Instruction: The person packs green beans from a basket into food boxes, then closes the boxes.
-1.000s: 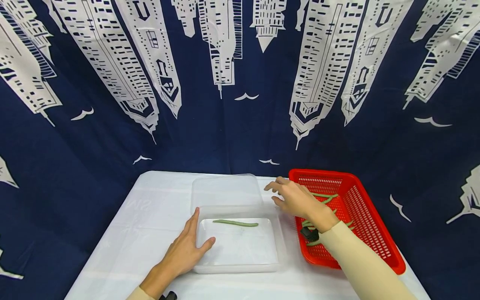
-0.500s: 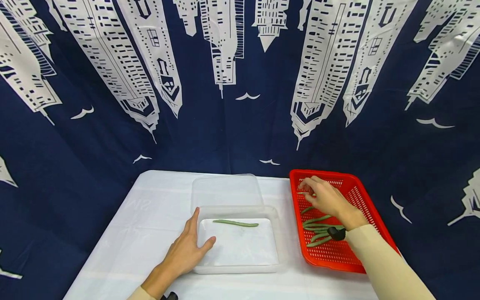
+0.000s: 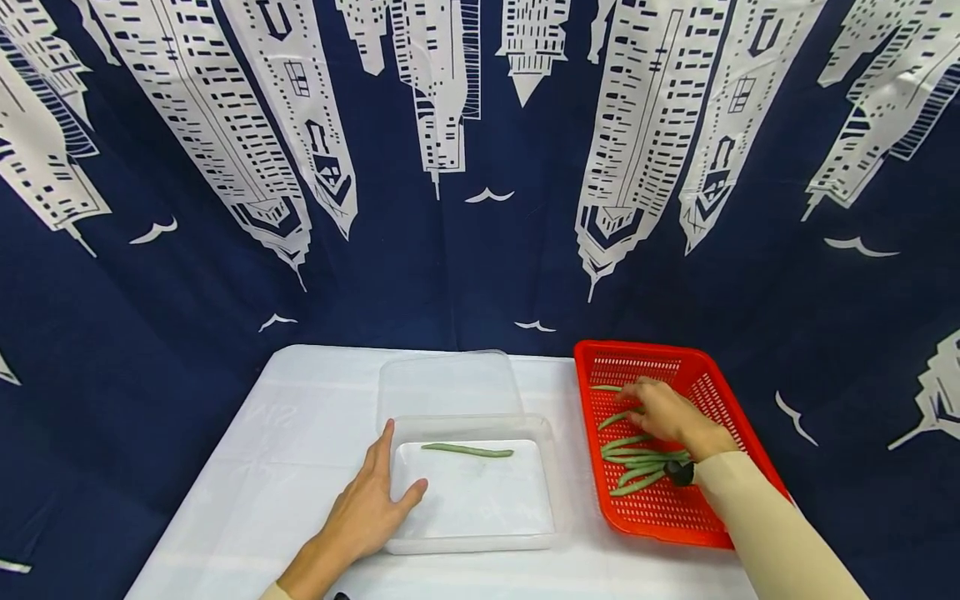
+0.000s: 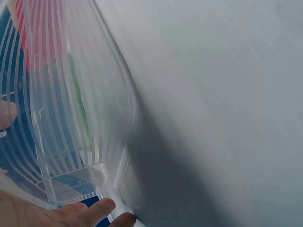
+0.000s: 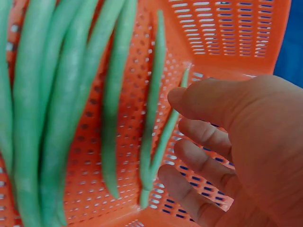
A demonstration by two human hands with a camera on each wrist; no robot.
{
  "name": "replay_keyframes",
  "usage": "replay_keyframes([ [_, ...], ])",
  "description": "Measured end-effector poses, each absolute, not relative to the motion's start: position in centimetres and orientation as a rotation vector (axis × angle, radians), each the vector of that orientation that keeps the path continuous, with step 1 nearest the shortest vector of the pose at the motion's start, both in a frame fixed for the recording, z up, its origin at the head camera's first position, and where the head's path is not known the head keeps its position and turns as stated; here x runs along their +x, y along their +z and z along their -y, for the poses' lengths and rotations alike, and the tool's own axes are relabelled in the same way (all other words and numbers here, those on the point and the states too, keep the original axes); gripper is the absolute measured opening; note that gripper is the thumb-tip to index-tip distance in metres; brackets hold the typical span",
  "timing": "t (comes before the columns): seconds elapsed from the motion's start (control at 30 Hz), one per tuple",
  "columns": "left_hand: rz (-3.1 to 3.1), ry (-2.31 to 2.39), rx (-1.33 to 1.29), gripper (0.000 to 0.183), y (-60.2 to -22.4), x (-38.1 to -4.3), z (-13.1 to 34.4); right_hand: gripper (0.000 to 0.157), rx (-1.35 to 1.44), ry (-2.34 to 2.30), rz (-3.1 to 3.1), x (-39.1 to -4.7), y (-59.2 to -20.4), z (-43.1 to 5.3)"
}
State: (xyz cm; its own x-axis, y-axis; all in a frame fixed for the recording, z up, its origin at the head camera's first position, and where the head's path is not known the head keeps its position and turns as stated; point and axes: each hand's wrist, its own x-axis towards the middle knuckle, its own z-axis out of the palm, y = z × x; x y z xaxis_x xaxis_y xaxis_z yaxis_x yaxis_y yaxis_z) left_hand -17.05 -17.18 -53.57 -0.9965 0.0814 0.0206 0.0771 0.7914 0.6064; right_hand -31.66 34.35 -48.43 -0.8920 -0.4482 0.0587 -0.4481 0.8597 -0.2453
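Observation:
My left hand (image 3: 363,504) rests with straight fingers against the left wall of a clear plastic box (image 3: 472,545). One green bean (image 3: 468,451) lies in this box. Over to the right, my right hand (image 3: 663,412) reaches down into a red plastic basket (image 3: 637,347) holding several green beans (image 3: 637,460). The right wrist view has its bent thumb and fingers right beside a thin green bean (image 5: 165,132) near the basket wall; no grip on it shows. In the left wrist view, fingertips (image 4: 102,208) touch the box's ribbed wall (image 4: 57,142).
A clear lid (image 3: 450,383) lies flat behind the box. White cloth (image 3: 285,442) covers the table. A navy curtain (image 3: 450,275) printed with white buildings hangs behind the table's far edge.
My right hand has moved from beside the box, rightward over the basket's rim, and down among the beans. The left hand has stayed at the box.

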Motion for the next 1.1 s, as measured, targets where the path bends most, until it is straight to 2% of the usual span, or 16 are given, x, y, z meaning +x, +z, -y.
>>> replay_keyframes([
  [0.4,-2.952,1.019,0.142,0.109,-53.7,-17.0,17.1,0.034,-0.627,-0.390,-2.968,-32.5,-50.1,-35.1],
  [0.67,-2.964,1.010,0.140,0.109,-53.7,-17.0,17.4,0.026,-0.650,-0.338,-2.984,-33.0,-50.0,-34.9],
  [1.1,-2.965,1.014,0.146,0.108,-53.7,-17.1,17.4,0.026,-0.647,-0.279,-3.005,-32.8,-50.1,-35.0],
])
